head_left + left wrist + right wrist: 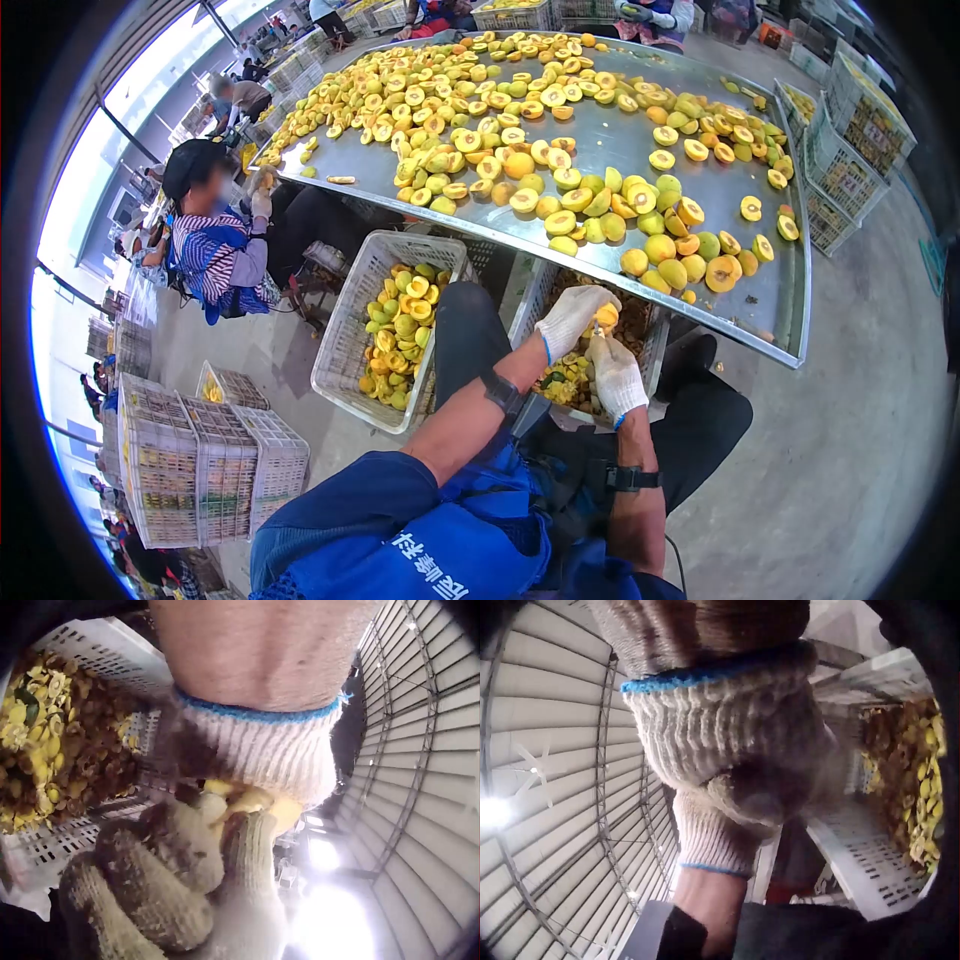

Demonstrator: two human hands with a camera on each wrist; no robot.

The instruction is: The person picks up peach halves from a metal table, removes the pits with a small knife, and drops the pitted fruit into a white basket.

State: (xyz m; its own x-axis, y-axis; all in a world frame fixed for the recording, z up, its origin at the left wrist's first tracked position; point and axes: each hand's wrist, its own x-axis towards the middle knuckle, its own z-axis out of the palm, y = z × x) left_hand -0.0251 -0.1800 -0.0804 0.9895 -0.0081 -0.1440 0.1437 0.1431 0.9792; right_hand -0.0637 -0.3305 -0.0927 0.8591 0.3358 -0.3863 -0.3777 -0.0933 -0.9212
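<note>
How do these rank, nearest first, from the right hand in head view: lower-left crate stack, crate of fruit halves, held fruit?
1. Held fruit: at the right hand.
2. Crate of fruit halves: left.
3. Crate stack: lower left.

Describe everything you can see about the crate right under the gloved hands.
The crate is an open-topped, off-white box, apparently plastic, with slotted walls. It sits upright between the person's legs, at the near edge of the metal table. It holds a heap of brown and yellow scraps. The left hand and right hand are above it, hiding part of the opening. Its base is out of sight, and I cannot tell whether a leg touches it.
</note>
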